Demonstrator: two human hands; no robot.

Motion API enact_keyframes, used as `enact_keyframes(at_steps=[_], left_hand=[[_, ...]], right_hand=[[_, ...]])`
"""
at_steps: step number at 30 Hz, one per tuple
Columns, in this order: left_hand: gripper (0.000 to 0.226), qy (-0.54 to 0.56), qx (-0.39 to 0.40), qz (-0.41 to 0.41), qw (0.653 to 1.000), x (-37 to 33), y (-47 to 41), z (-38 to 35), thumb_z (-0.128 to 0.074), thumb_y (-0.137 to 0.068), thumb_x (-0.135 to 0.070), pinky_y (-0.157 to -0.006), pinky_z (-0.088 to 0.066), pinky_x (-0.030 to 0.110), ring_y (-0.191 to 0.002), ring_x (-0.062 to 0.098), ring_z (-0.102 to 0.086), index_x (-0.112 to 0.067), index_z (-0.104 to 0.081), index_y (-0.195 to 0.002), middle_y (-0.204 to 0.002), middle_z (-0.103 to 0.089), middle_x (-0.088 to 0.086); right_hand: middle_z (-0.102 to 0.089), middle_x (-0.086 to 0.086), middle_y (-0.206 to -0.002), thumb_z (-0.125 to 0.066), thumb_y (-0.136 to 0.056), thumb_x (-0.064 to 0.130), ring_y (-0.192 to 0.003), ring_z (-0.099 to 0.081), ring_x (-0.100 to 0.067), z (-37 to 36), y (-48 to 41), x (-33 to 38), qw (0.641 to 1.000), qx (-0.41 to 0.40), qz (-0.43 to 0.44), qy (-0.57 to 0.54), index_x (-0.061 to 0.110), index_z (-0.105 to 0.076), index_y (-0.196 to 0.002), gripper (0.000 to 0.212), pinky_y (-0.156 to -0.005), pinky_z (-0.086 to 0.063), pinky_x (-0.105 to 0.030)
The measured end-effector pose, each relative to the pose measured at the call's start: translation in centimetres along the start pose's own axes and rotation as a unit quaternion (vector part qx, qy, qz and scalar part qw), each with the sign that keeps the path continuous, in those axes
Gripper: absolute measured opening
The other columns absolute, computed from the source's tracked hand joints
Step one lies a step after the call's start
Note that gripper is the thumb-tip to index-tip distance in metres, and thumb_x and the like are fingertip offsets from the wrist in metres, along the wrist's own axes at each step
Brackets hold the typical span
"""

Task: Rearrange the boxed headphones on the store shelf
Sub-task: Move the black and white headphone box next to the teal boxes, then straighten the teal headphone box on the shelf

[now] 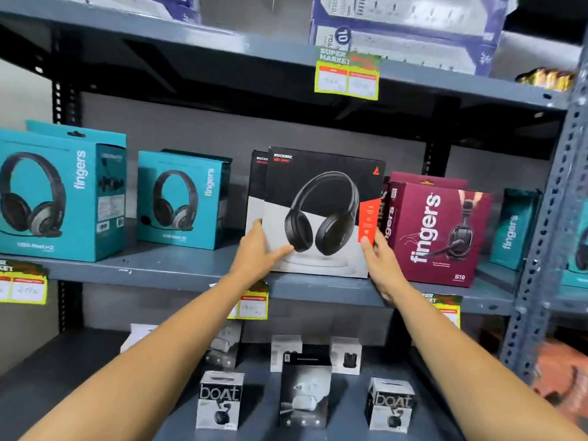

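Note:
A black-and-white Rockerz headphone box [321,211] stands upright on the grey middle shelf [178,265], with a second like box [256,192] right behind it. My left hand [259,249] grips the front box's lower left edge, thumb across its face. My right hand [380,259] holds its lower right edge by the red strip. To the left stand two teal fingers boxes [60,192] [183,198]. A maroon fingers box [436,227] stands at the right, touching or nearly touching the Rockerz box.
A teal fingers box [512,230] stands by the perforated steel post [553,198] at far right. Small boat earbud boxes [219,399] [391,405] and others sit on the lower shelf. The upper shelf [222,43] holds white-and-blue cartons. Yellow price tags [348,76] hang from shelf edges.

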State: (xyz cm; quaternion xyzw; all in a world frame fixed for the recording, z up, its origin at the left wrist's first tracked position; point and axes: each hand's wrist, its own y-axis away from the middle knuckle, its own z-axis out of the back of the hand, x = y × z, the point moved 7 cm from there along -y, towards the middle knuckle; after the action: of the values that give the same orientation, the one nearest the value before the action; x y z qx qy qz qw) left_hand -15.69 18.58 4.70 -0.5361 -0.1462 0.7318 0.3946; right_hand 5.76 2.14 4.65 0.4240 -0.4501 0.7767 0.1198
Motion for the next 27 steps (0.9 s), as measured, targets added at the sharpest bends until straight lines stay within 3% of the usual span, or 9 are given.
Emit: enact_keyframes(at_steps=[5,8,11,13,14,17,20,23,27], left_hand=[[0.082,-0.014,0.001,-0.002,1.0,0.1,0.2,-0.2,-0.077,-0.078,-0.041,-0.096,-0.041,0.036,-0.127,0.032,-0.049,-0.007,-0.035,-0.139,-0.139,-0.053,0.014],[0.087,-0.023,0.002,0.01,1.0,0.2,0.3,-0.2,-0.077,-0.077,-0.044,-0.101,-0.042,0.041,-0.129,0.031,-0.047,-0.009,-0.032,-0.142,-0.143,-0.05,0.012],[0.086,-0.017,-0.01,0.031,0.999,0.4,0.4,0.1,-0.079,-0.074,-0.045,-0.098,-0.044,0.038,-0.126,0.028,-0.05,-0.009,-0.036,-0.14,-0.14,-0.052,0.01],[0.078,-0.018,-0.039,0.035,0.998,0.7,0.8,0.7,-0.078,-0.075,-0.045,-0.092,-0.046,0.034,-0.118,0.025,-0.055,-0.009,-0.042,-0.134,-0.132,-0.057,0.01],[0.07,-0.025,-0.06,0.026,0.998,0.8,1.1,1.3,-0.076,-0.077,-0.046,-0.089,-0.048,0.032,-0.11,0.023,-0.058,-0.01,-0.046,-0.129,-0.123,-0.061,0.009],[0.041,-0.065,-0.107,-0.028,0.992,1.0,2.6,3.5,-0.071,-0.082,-0.045,-0.076,-0.053,0.031,-0.085,0.017,-0.06,-0.014,-0.056,-0.106,-0.094,-0.064,0.002],[0.015,-0.095,-0.124,-0.06,0.986,2.4,4.2,6.6,-0.068,-0.085,-0.027,-0.068,-0.052,0.033,-0.073,0.015,-0.059,-0.018,-0.057,-0.091,-0.079,-0.063,-0.002],[0.009,-0.122,-0.121,-0.073,0.982,4.6,5.8,9.8,-0.066,-0.081,-0.009,-0.066,-0.051,0.035,-0.068,0.017,-0.059,-0.015,-0.06,-0.084,-0.074,-0.065,0.001],[0.009,-0.15,-0.143,-0.104,0.973,6.8,7.1,14.7,-0.069,-0.078,-0.005,-0.063,-0.045,0.026,-0.067,0.018,-0.061,-0.01,-0.062,-0.081,-0.074,-0.066,0.002]], right_hand=[[-0.048,0.005,-0.145,-0.044,-0.102,0.028,-0.131,-0.044,-0.014,0.2,0.1,-0.6,1.0,0.012,0.005,0.004,0.023,-0.034,-0.148,0.048,-0.112,-0.032,-0.037],[-0.055,0.008,-0.133,-0.047,-0.1,0.031,-0.118,-0.051,-0.013,0.5,0.2,-0.7,0.999,-0.014,0.015,0.042,0.022,-0.04,-0.143,0.045,-0.098,-0.037,-0.03],[-0.061,-0.011,-0.107,-0.059,-0.094,0.022,-0.095,-0.058,-0.028,1.3,1.0,-0.1,0.988,-0.116,0.053,0.093,0.006,-0.051,-0.116,0.028,-0.081,-0.044,-0.038],[-0.051,-0.012,-0.086,-0.063,-0.089,0.009,-0.073,-0.05,-0.025,1.7,2.4,0.9,0.971,-0.182,0.104,0.115,0.006,-0.047,-0.09,0.016,-0.068,-0.041,-0.038],[-0.045,-0.009,-0.077,-0.062,-0.087,0.004,-0.064,-0.042,-0.019,1.6,3.0,1.4,0.964,-0.188,0.132,0.135,0.009,-0.042,-0.08,0.022,-0.062,-0.034,-0.032],[-0.03,0.005,-0.057,-0.065,-0.086,0.009,-0.05,-0.029,-0.01,-0.5,4.3,2.3,0.955,-0.109,0.193,0.197,0.019,-0.028,-0.06,0.047,-0.052,-0.025,-0.031],[-0.017,0.002,-0.042,-0.068,-0.085,0.034,-0.041,-0.022,-0.016,-3.4,5.2,3.5,0.945,-0.057,0.184,0.264,0.019,-0.016,-0.05,0.064,-0.044,-0.023,-0.03],[-0.014,0.001,-0.039,-0.064,-0.085,0.042,-0.04,-0.022,-0.019,-7.3,5.3,5.5,0.949,-0.01,0.172,0.262,0.015,-0.015,-0.045,0.069,-0.044,-0.023,-0.03],[-0.016,0.001,-0.038,-0.061,-0.088,0.043,-0.04,-0.025,-0.019,-13.8,5.8,8.0,0.946,0.053,0.186,0.261,0.015,-0.018,-0.044,0.067,-0.045,-0.026,-0.031]])
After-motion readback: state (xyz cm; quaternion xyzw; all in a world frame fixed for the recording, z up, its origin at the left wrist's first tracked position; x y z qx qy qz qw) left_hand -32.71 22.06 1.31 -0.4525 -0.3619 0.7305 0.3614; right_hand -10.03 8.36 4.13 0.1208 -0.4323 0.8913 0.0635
